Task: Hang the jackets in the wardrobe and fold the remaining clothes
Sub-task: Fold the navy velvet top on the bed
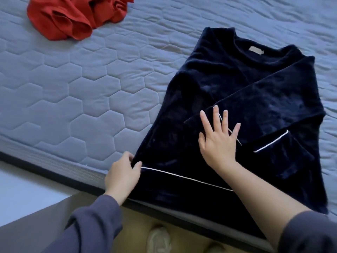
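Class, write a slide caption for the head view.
Left hand pinches a hem corner of the navy top; right hand presses its folded sleeve on the mattress.

Red garment (73, 17) partly beyond top edge; shoe (158, 238) blurred.

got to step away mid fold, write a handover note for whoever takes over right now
Left hand: pinches the near left hem corner of the navy top.
Right hand: flat, fingers spread, pressing the sleeve folded across the top's front.
Navy top lies on the mattress, collar away. Red garment lies crumpled at the far left.
Done: one sleeve folded in.
Left: probably fold the left side in, finish the top, then fold the red garment. No jackets or wardrobe in view.
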Demonstrator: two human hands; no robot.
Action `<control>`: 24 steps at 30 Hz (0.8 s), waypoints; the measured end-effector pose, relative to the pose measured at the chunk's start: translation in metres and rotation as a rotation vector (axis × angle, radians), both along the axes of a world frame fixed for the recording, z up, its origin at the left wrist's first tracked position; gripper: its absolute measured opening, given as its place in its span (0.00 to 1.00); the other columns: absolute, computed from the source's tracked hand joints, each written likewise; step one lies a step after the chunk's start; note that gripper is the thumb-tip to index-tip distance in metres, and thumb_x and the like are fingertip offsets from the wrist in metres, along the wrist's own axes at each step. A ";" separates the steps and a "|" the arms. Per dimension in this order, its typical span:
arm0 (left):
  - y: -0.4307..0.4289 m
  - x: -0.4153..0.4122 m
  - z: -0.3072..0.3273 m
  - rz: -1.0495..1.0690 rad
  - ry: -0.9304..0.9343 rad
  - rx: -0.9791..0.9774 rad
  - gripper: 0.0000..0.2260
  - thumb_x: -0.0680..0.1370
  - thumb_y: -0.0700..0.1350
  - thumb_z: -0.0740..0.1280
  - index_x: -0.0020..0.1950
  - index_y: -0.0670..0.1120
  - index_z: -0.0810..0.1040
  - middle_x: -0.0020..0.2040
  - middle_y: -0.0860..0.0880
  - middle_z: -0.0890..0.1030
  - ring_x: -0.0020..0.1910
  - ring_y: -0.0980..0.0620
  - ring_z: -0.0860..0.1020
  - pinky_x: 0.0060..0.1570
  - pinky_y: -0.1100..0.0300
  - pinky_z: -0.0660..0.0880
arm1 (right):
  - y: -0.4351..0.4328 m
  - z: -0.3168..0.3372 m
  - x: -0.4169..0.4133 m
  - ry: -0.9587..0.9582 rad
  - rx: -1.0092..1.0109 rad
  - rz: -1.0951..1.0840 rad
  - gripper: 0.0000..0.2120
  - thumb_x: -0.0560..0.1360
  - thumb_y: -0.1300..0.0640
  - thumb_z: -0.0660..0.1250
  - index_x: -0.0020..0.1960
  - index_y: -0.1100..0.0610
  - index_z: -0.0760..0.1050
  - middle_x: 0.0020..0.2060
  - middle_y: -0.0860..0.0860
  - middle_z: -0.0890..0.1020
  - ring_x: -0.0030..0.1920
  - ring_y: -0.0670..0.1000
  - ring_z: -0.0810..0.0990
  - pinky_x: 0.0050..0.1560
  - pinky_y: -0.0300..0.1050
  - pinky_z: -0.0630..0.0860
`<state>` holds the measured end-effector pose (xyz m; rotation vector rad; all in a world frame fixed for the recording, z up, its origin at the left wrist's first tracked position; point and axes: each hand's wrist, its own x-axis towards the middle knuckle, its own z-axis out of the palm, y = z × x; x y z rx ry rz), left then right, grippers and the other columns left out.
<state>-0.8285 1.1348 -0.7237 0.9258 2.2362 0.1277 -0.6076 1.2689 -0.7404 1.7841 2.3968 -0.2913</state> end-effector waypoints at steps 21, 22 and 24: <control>0.020 0.181 -0.056 -0.756 0.428 0.059 0.32 0.77 0.60 0.58 0.77 0.45 0.59 0.76 0.39 0.58 0.73 0.37 0.59 0.65 0.35 0.58 | -0.141 -0.019 0.313 -0.138 -0.356 -0.511 0.31 0.81 0.42 0.47 0.78 0.49 0.37 0.77 0.47 0.38 0.78 0.52 0.43 0.74 0.60 0.50; 0.010 0.175 -0.055 -0.751 0.436 0.036 0.33 0.76 0.61 0.55 0.75 0.43 0.63 0.75 0.38 0.62 0.72 0.36 0.61 0.63 0.35 0.60 | -0.156 -0.017 0.319 -0.143 -0.368 -0.531 0.32 0.81 0.42 0.48 0.78 0.50 0.37 0.77 0.47 0.39 0.78 0.51 0.44 0.73 0.59 0.50; -0.012 0.165 -0.051 -0.774 0.438 -0.011 0.35 0.74 0.62 0.52 0.73 0.40 0.66 0.72 0.36 0.65 0.70 0.36 0.63 0.62 0.35 0.61 | -0.182 -0.011 0.330 -0.114 -0.372 -0.608 0.31 0.81 0.44 0.50 0.78 0.53 0.43 0.78 0.48 0.47 0.77 0.49 0.50 0.73 0.56 0.55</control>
